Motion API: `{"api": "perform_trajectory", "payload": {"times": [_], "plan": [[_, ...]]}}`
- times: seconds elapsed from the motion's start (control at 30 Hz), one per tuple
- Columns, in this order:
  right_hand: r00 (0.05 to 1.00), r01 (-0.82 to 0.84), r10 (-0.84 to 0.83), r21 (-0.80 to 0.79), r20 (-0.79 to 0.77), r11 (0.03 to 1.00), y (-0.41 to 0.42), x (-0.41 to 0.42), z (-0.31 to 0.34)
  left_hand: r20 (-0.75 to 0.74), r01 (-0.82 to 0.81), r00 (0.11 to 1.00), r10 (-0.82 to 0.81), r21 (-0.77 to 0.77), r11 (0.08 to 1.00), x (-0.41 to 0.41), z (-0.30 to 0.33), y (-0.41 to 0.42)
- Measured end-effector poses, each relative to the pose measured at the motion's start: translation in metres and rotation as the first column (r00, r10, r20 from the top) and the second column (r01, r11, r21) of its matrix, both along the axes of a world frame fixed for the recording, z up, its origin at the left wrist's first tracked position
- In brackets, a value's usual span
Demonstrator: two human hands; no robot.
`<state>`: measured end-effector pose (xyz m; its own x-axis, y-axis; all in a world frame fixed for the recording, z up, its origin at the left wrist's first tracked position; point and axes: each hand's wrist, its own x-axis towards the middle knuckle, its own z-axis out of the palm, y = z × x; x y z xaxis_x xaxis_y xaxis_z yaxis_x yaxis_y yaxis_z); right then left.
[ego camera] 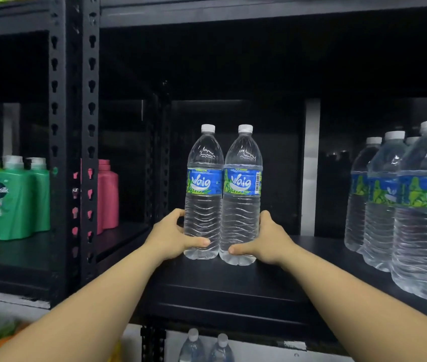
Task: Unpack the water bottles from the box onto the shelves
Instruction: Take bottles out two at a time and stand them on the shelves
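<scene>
Two clear water bottles with blue labels and white caps stand upright side by side on the black shelf (pixel 233 291). My left hand (pixel 173 237) grips the lower part of the left bottle (pixel 203 189). My right hand (pixel 267 242) grips the lower part of the right bottle (pixel 242 192). The two bottles touch each other. Their bases look to rest on the shelf board. Several more of the same bottles (pixel 421 210) stand in a row at the shelf's right end. The box is not in view.
A black slotted upright post (pixel 90 142) divides this bay from the left one, which holds green bottles (pixel 21 199) and a pink bottle (pixel 109 194). Two more water bottles (pixel 207 347) show on the level below. An upper shelf board runs overhead.
</scene>
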<state>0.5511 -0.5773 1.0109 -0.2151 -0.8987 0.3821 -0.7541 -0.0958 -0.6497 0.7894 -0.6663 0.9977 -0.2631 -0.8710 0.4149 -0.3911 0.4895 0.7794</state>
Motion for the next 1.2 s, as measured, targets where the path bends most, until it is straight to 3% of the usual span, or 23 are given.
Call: {"api": "perform_trajectory", "payload": {"times": [0.27,0.47,0.7,0.83,1.2], "plan": [[0.999,0.009,-0.005,0.077,-0.048,0.997,-0.063,-0.015,0.010,0.286,-0.018,0.958,0.032,-0.051,0.999,-0.013,0.018,-0.063],[0.999,-0.006,-0.001,0.159,0.044,0.987,-0.095,-0.026,0.016,0.427,0.098,0.902,-0.066,-0.054,0.994,-0.025,0.035,-0.092],[0.999,-0.028,0.025,0.148,0.020,0.989,-0.124,-0.043,0.014,0.405,0.190,0.900,-0.159,-0.036,0.981,-0.033,0.036,-0.116],[0.991,-0.129,0.131,0.093,-0.016,0.987,-0.137,-0.055,0.001,0.331,0.119,0.939,-0.089,-0.073,0.990,-0.032,0.025,-0.116],[0.999,-0.049,0.049,0.089,0.004,0.995,-0.122,-0.046,-0.004,0.316,-0.007,0.948,0.036,-0.093,0.996,-0.037,0.018,-0.118]]}}
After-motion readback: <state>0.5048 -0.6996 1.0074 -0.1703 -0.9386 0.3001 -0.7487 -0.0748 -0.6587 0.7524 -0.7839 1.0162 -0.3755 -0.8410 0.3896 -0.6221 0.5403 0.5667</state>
